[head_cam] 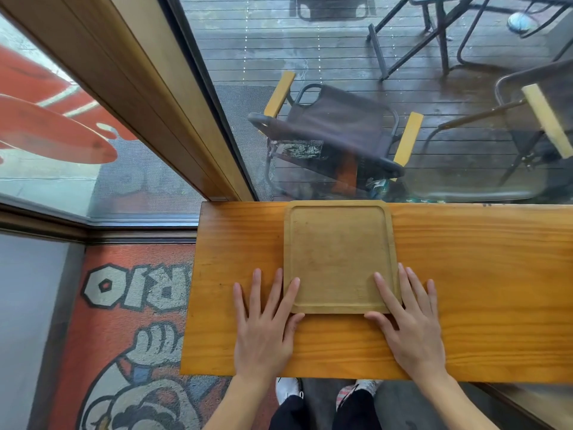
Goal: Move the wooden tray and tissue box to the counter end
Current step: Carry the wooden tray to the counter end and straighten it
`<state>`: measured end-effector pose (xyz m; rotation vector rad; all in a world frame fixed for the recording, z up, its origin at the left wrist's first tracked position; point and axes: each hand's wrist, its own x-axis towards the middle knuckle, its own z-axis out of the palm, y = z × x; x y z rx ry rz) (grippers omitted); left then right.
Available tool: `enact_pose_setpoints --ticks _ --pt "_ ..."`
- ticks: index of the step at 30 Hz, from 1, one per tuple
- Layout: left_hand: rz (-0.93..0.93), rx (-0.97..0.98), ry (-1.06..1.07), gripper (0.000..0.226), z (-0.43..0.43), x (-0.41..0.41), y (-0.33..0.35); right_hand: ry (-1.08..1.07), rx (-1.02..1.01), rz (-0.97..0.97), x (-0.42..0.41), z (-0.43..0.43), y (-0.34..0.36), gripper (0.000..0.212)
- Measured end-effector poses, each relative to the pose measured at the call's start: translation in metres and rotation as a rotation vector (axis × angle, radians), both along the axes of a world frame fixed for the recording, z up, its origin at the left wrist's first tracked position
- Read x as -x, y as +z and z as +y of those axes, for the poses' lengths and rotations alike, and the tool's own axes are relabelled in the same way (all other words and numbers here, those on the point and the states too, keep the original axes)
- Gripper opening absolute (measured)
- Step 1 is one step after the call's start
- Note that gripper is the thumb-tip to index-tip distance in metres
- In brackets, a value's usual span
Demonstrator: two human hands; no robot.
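One tray (339, 257), two flat hands (265, 324) (409, 321)

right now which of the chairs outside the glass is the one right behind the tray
The dark fabric folding chair with both yellow wooden armrests in view, directly beyond the wooden tray. The other chair sits off to the right, showing only one armrest.

Tabletop (480, 274) bare to the right of the wooden tray (339, 259), a wide open run of wood; to the left a narrower bare strip up to the tabletop's end edge, past which it drops to the floor mat (130, 305). Far side blocked: tray's far rim sits at the window glass (341, 88), no room to pass behind. Near side, left hand (263, 330) and right hand (409, 324) lie flat over the tray's near corners, bare wood between them.
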<state>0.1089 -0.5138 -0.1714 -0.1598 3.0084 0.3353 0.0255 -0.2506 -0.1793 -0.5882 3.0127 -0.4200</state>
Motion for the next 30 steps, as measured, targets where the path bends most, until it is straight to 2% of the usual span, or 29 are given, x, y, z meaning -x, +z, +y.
enact_pose_setpoints --ticks 14,30 --pt "-0.027 -0.026 0.008 0.063 -0.0003 0.0001 0.0026 -0.003 0.004 -0.067 -0.0007 -0.0008 0.0059 0.074" --pt "0.0 -0.002 -0.003 0.059 0.0021 -0.0002 -0.0001 0.002 -0.007 -0.052 0.0005 -0.0013 0.0063 0.071"
